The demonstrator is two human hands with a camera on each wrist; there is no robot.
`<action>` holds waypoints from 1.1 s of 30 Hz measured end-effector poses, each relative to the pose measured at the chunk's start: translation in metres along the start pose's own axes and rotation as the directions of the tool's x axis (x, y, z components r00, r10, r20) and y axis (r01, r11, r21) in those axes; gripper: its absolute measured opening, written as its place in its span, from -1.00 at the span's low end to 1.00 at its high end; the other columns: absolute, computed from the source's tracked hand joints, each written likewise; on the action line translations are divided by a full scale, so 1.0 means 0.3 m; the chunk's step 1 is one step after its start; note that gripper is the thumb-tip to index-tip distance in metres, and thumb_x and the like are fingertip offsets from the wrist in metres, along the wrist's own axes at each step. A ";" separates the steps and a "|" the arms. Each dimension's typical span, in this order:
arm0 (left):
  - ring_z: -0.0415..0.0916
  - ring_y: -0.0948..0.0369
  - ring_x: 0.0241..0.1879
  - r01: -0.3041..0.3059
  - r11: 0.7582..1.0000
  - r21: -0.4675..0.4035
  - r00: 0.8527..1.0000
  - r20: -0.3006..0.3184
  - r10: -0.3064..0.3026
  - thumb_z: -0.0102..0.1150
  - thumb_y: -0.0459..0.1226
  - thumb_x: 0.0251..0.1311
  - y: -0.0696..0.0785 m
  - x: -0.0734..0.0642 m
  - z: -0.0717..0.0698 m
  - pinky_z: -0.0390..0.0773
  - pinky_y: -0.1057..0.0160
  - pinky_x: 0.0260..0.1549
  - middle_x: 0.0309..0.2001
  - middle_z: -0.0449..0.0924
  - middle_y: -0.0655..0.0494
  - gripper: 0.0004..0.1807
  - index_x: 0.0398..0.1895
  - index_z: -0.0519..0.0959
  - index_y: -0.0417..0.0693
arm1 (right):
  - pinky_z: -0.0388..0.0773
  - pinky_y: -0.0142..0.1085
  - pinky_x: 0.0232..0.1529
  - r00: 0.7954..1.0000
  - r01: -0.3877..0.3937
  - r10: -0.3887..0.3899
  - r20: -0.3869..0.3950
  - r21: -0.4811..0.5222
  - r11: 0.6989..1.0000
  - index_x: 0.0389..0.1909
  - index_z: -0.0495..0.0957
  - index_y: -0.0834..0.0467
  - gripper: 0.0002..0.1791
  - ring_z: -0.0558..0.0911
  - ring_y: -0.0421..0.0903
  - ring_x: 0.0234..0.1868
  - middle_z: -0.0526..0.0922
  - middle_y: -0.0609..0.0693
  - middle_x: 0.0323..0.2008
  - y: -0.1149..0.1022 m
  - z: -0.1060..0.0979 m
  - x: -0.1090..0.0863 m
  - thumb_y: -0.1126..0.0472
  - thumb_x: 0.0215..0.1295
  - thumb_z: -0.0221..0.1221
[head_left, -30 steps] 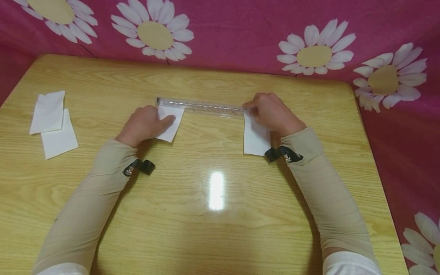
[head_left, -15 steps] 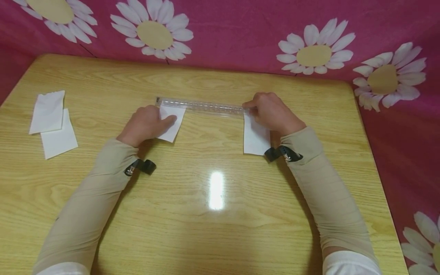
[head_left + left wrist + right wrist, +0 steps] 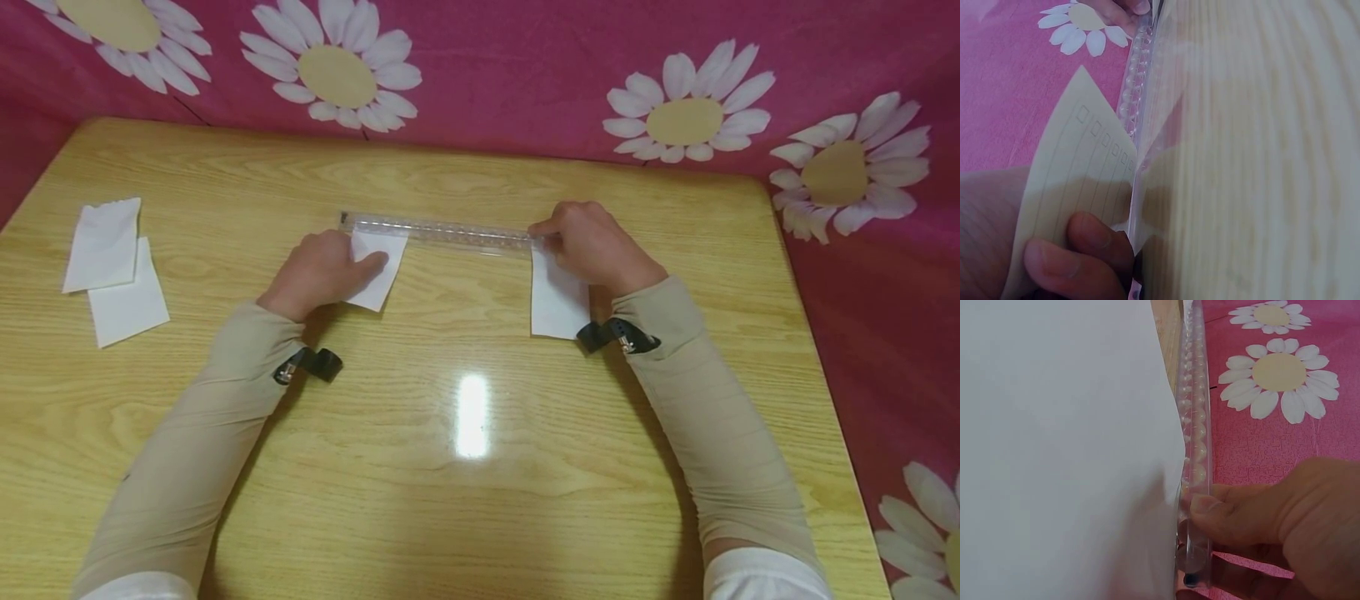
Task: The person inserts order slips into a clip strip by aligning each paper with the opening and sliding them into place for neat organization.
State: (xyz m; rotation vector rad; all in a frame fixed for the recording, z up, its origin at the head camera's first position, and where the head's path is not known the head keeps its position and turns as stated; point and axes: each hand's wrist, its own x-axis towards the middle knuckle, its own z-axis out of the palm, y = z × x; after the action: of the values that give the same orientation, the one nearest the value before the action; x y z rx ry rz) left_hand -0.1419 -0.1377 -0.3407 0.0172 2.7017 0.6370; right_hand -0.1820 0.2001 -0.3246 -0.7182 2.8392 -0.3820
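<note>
Right hand point(image 3: 588, 242) nearly closed, thumb and fingers pinching the right end of the clear beaded strip point(image 3: 442, 235). Left hand point(image 3: 322, 267) pinches lined slip point(image 3: 375, 285), thumb on top; can't tell if it grips the strip too. Strip runs crosswise between hands, far half of bench point(image 3: 420, 500). Second slip point(image 3: 557, 304) by right hand.
</note>
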 end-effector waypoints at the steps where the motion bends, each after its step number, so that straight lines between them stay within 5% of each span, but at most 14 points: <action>1: 0.37 0.06 -0.47 0.000 1.000 0.000 1.000 0.001 0.000 0.00 0.12 0.46 0.001 0.000 0.000 0.33 0.21 -0.51 -0.45 0.41 -0.08 -0.42 -0.34 0.54 -0.28 | 0.34 -0.23 -0.34 1.000 0.001 -0.001 -0.001 0.000 1.000 0.19 0.66 0.15 -0.62 0.40 0.00 -0.35 0.70 0.27 -0.16 0.001 0.001 0.001 0.41 0.47 0.07; 19: 0.37 0.09 -0.50 -0.039 0.999 0.020 0.999 -0.024 0.039 0.00 0.11 0.46 0.014 0.001 0.007 0.36 0.21 -0.53 -0.46 0.45 -0.09 -0.43 -0.41 0.52 -0.25 | 0.42 -0.18 -0.26 1.000 -0.014 0.015 0.010 -0.006 1.000 0.21 0.65 0.16 -0.60 0.44 0.02 -0.30 0.71 0.29 -0.10 -0.002 -0.003 0.001 0.42 0.45 0.06; 33: 0.39 0.10 -0.51 -0.007 1.000 -0.014 1.000 0.012 0.007 0.01 0.11 0.47 0.024 0.000 0.007 0.36 0.24 -0.56 -0.45 0.47 -0.06 -0.44 -0.32 0.56 -0.26 | 0.39 -0.21 -0.29 1.000 -0.017 0.017 0.010 0.006 1.000 0.21 0.64 0.15 -0.61 0.43 0.02 -0.30 0.71 0.27 -0.12 -0.002 -0.002 0.001 0.40 0.46 0.07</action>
State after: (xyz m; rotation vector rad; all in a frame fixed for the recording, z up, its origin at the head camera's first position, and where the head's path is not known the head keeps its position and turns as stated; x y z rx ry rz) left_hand -0.1417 -0.1305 -0.3393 0.0266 2.6865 0.6556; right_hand -0.1822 0.1996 -0.3240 -0.6919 2.8316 -0.3826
